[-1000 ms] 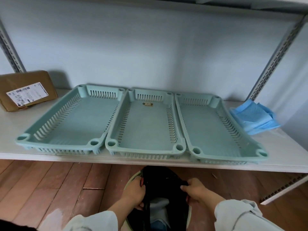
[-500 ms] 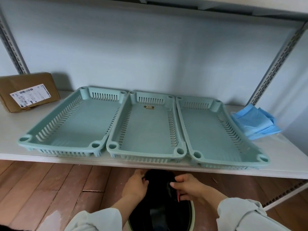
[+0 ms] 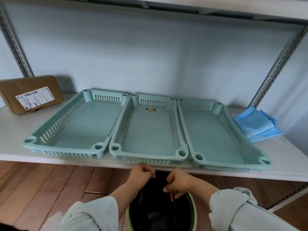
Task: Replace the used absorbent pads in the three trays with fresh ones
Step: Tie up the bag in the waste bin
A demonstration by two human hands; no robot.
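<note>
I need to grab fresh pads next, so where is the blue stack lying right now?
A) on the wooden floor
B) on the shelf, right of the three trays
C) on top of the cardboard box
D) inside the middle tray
B: the folded blue pads lie on the white shelf, just beyond the right tray; no tray holds a pad.

Single head-worn view, wide-angle, facing forward and down, close above a shelf [image 3: 150,165], wooden floor [image 3: 41,180] below
</note>
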